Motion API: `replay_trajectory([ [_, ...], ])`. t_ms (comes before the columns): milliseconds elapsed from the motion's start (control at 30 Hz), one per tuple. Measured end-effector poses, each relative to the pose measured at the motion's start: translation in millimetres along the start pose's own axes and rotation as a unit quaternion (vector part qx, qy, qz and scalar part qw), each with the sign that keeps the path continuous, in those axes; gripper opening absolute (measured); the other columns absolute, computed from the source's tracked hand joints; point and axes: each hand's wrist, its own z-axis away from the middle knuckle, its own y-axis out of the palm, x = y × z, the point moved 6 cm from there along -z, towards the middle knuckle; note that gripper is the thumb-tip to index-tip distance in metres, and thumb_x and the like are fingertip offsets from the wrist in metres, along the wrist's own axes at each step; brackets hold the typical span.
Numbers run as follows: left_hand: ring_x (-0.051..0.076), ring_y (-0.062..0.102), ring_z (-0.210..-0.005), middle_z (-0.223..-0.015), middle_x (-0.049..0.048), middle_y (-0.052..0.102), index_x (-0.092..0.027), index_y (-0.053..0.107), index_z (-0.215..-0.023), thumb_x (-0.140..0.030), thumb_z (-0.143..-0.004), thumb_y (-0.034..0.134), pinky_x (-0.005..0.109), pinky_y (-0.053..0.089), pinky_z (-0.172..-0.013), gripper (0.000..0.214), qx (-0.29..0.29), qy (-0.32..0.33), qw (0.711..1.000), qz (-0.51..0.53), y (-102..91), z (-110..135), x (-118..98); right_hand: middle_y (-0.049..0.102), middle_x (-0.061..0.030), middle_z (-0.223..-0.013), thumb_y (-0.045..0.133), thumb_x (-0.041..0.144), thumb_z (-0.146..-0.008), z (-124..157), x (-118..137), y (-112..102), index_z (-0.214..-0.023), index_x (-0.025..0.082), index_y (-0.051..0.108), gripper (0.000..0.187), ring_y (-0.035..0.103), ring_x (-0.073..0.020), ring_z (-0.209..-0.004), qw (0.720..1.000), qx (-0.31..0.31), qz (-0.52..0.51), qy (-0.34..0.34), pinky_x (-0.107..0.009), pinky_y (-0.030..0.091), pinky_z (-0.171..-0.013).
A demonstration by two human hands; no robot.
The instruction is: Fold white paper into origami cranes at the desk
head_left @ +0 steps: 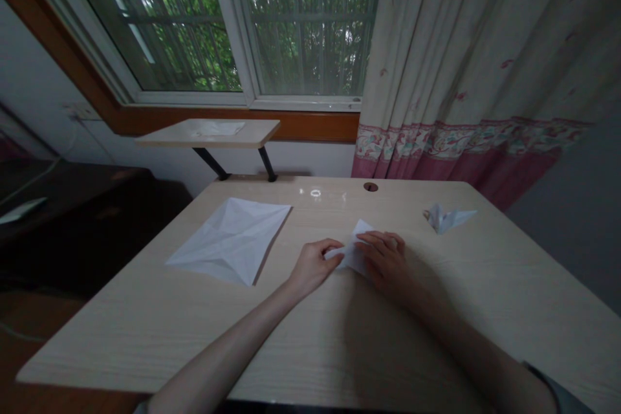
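One small folded paper point(352, 260) lies on the desk point(301, 349), between the left hand point(313, 266) and right hand point(387, 263). Left: thumb and forefinger pinch the paper's left point, probably to keep it from slipping. Right: fingers lie close together over its right part, apparently to steady it; the thumb is hidden, so whether it grips cannot be told. A creased, opened sheet point(233, 239) at left and a bird-shaped paper point(445, 217) at right lie well apart, seemingly leaving working room
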Motion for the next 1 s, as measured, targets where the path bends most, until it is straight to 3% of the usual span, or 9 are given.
replay_trajectory([
  [167, 0.022, 0.067, -0.093, -0.101, 0.0039, 0.076, -0.021, 0.075, -0.103, -0.018, -0.086, 0.069, 0.036, 0.052, -0.088, 0.019, 0.011, 0.013, 0.983, -0.184, -6.7, -0.2, -13.0, 0.065, -0.0085, -0.133, 0.044, 0.011, -0.095, 1.3, -3.2, 8.7, -0.13, 0.023, 0.057, 0.039, 0.054, -0.0245, -0.125, 0.999, 0.049, 0.004, 0.006, -0.048, 0.026, -0.11],
  [300, 0.024, 0.062, -0.102, -0.105, 0.0035, 0.072, -0.023, 0.073, -0.108, -0.02, -0.088, 0.07, 0.039, 0.048, -0.094, 0.021, 0.0, 0.049, 0.968, -0.247, -10.3, 0.0, -20.0, 0.065, -0.0084, -0.135, 0.041, 0.014, -0.098, 3.2, -6.1, 14.7, -0.133, 0.024, 0.058, 0.04, 0.055, -0.0235, -0.126, 0.997, 0.066, 0.021, 0.016, -0.049, 0.022, -0.113],
  [500, 0.026, 0.059, -0.107, -0.113, 0.0039, 0.069, -0.024, 0.07, -0.114, -0.022, -0.087, 0.073, 0.042, 0.046, -0.092, 0.028, -0.004, 0.083, 0.957, -0.276, -8.9, 2.3, -24.0, 0.064, -0.0082, -0.138, 0.039, 0.018, -0.101, 6.2, -9.6, 23.0, -0.134, 0.025, 0.058, 0.039, 0.055, -0.0227, -0.129, 0.996, 0.08, 0.022, 0.027, -0.051, 0.022, -0.115],
  [667, 0.024, 0.061, -0.105, -0.111, 0.0029, 0.071, -0.025, 0.073, -0.104, -0.019, -0.087, 0.072, 0.041, 0.044, -0.091, 0.018, 0.017, 0.109, 0.955, -0.277, -4.4, 3.2, -22.3, 0.064, -0.0078, -0.137, 0.038, 0.017, -0.1, 8.1, -11.3, 26.7, -0.137, 0.026, 0.057, 0.043, 0.056, -0.022, -0.128, 0.995, 0.088, 0.027, 0.028, -0.051, 0.025, -0.117],
  [1000, 0.018, 0.067, -0.1, -0.108, 0.0022, 0.076, -0.021, 0.07, -0.107, -0.005, -0.093, 0.051, 0.034, 0.045, -0.095, 0.028, 0.097, 0.226, 0.952, -0.181, 10.7, 7.6, -19.7, 0.063, -0.0094, -0.138, 0.037, 0.016, -0.1, 7.4, -10.6, 27.2, -0.136, 0.022, 0.057, 0.042, 0.056, -0.0227, -0.129, 0.995, 0.095, 0.019, 0.029, -0.052, 0.032, -0.114],
])
